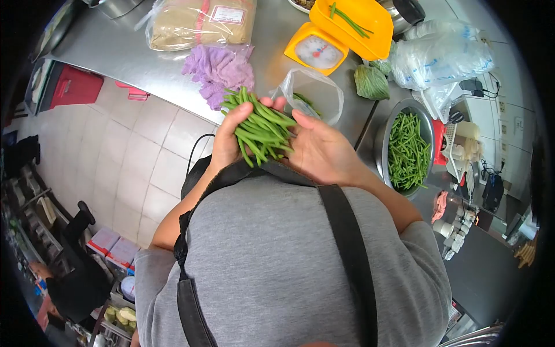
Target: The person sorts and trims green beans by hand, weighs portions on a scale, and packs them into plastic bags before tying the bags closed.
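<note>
A bundle of cut green beans (263, 130) lies between my two hands, close to my chest. My left hand (231, 136) is wrapped round its left side. At its right side my right hand (324, 144) supports the beans, fingers curled under them and partly hidden. Just beyond the hands, a clear plastic bag (324, 92) stands open with a few beans inside. Behind it is a yellow scale (317, 51) with a yellow tray (352, 26) holding a few long beans. To the right, a metal bowl (380, 144) is full of beans.
A purple cloth (222, 72) and a wrapped brown package (199, 26) lie on the steel table (127, 49). Cabbage (371, 82) and plastic bags (442, 58) sit at the back right. Red bins (78, 87) stand left. Another person (75, 277) is at lower left.
</note>
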`<state>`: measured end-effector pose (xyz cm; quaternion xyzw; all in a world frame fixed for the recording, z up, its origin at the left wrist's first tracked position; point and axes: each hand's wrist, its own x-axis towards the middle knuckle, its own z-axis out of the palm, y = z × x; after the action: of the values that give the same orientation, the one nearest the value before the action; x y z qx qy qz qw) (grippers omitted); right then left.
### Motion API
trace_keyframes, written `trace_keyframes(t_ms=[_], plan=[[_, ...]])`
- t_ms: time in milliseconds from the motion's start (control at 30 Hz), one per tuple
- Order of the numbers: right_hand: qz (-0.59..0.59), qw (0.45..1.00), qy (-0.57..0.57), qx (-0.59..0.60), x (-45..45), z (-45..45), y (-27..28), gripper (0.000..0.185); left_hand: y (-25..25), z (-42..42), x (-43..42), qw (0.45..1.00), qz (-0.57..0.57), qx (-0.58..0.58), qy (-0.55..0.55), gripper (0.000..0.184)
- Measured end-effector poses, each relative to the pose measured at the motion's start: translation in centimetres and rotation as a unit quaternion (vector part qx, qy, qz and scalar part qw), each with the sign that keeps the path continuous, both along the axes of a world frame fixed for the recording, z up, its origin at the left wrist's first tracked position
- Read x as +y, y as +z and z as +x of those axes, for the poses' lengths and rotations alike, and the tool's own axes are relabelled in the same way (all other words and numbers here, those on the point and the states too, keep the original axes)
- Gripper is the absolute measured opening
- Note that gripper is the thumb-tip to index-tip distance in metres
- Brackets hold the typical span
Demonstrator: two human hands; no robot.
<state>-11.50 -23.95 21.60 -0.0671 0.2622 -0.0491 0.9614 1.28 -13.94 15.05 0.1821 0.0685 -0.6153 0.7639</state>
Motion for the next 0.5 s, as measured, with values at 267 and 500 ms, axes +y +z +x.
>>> trace_keyframes(t_ms=[267, 500], plan=[[-0.129, 0.992, 0.003, -0.002, -0.7, 0.2, -2.7, 0.039, -3.6, 1.9, -3.5, 0.993, -0.05, 0.025, 0.106, 0.024], [-0.119, 0.989, -0.033, 0.077, 0.8, 1.2, -4.0, 0.033, -2.5, 3.3, -5.4, 0.993, -0.057, 0.057, 0.087, 0.018]])
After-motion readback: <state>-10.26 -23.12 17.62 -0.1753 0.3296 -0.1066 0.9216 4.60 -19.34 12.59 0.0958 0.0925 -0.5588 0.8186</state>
